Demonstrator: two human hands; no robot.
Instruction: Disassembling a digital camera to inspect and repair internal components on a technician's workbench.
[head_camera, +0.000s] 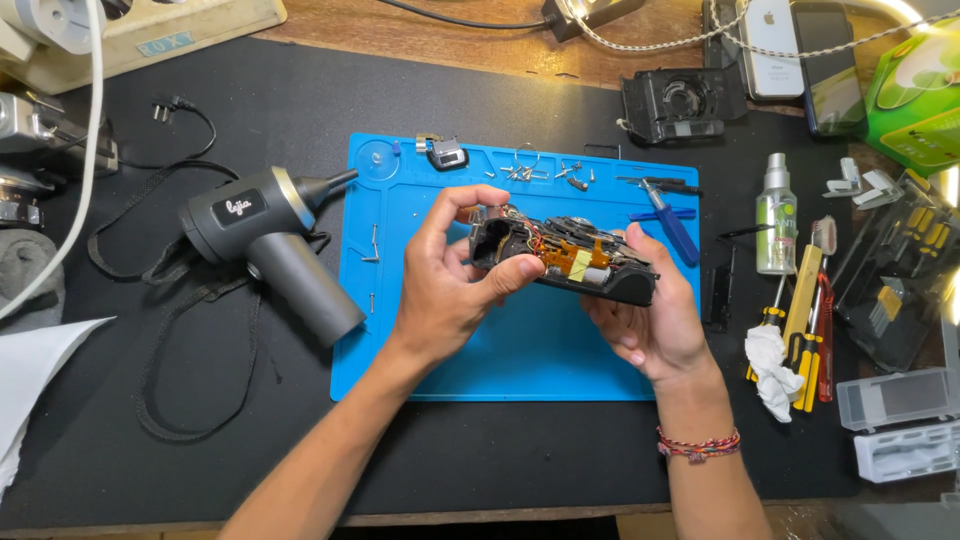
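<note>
I hold one opened camera body (565, 258) above the one blue mat (520, 340) — my left hand (445, 285) and right hand (650, 315) both clamped on its ends — with one grey blower (270, 240) left of the mat and one spray bottle (776, 215) to its right.

Both hands raised over blue mat (520, 350), holding opened camera body (562, 256) between them. Left hand (450, 285) grips its left end, thumb on front edge, fingers curled over top. Right hand (655, 315) cradles right end from below. Wires, orange flex, yellow tape exposed inside body. Loose screws (540, 172) along mat's far edge. Grey blower (270, 240) left of mat; screwdrivers (805, 325), spray bottle (776, 215), white wipe (772, 368) to right.
</note>
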